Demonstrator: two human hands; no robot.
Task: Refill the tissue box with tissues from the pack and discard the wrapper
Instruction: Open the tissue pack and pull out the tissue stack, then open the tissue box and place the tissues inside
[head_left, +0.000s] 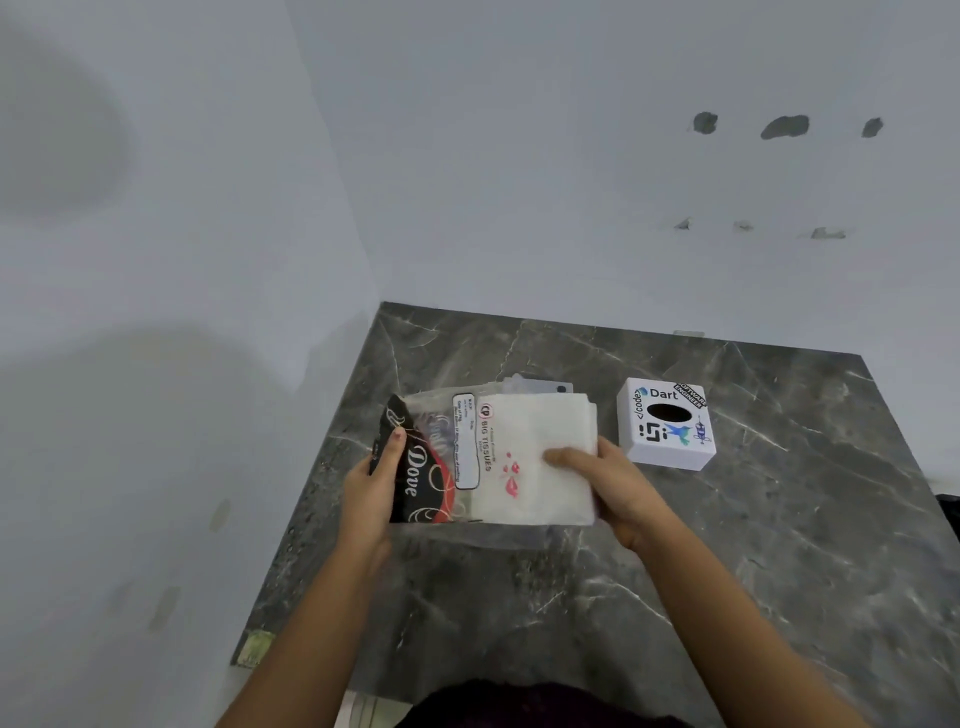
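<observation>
A tissue pack lies flat on the dark marble table (779, 545). Its clear wrapper (441, 457) has a black and red printed left end reading "Dove". My left hand (371, 493) grips that printed end, thumb on top. My right hand (618, 491) holds the white stack of tissues (540, 447) at its right end, thumb on top, and the stack sticks partly out of the wrapper. To the right stands a white cube-shaped tissue box (667, 423) with stickers and an oval slot on top, apart from my hands.
White walls close the table's left and back sides. A small grey flat object (545, 387) lies just behind the pack. The table's right edge falls away at the far right, with something dark (948, 506) beyond it.
</observation>
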